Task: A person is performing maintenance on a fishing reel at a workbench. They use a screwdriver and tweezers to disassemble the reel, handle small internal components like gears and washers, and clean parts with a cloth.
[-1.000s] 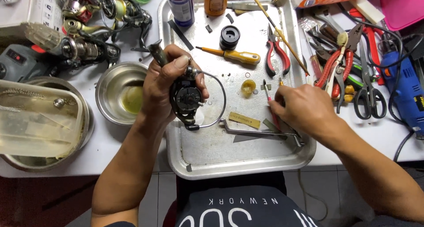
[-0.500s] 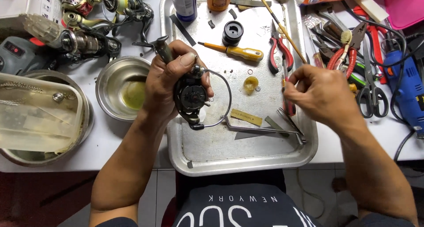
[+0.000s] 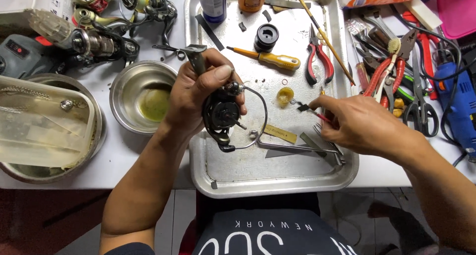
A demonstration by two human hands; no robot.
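your left hand (image 3: 198,94) comes in from the lower left, forearm angled up over the front corner of the metal tray (image 3: 277,180), fingers wrapped tight around a black fishing reel body (image 3: 221,117). the reel sits above the tray's left half, its wire bail arm (image 3: 258,131) looping out to the right, its foot poking up past your thumb. your right hand (image 3: 364,126) lies low over the tray's right side, fingers pinched narrow on a thin red-handled tool (image 3: 317,115) whose dark tip (image 3: 302,106) points left toward the reel, well short of it.

around: a steel bowl (image 3: 134,86) with yellowish liquid just left of the tray; further left a clear plastic tub (image 3: 39,126) resting in a round pan. more reels (image 3: 99,36) piled at the upper left. on the tray: red-handled pliers (image 3: 317,56), a yellow-handled screwdriver (image 3: 270,59), a black round cap (image 3: 267,36), a small yellow cup (image 3: 284,95) between your hands, tweezers (image 3: 297,148) under the right hand. loose pliers and scissors (image 3: 396,71) heaped to the right, a blue power drill (image 3: 458,101) at the edge.

versus half a second ago: right hand has moved left and lower, tool tip now near the yellow cup. left hand and reel hold about the same place.
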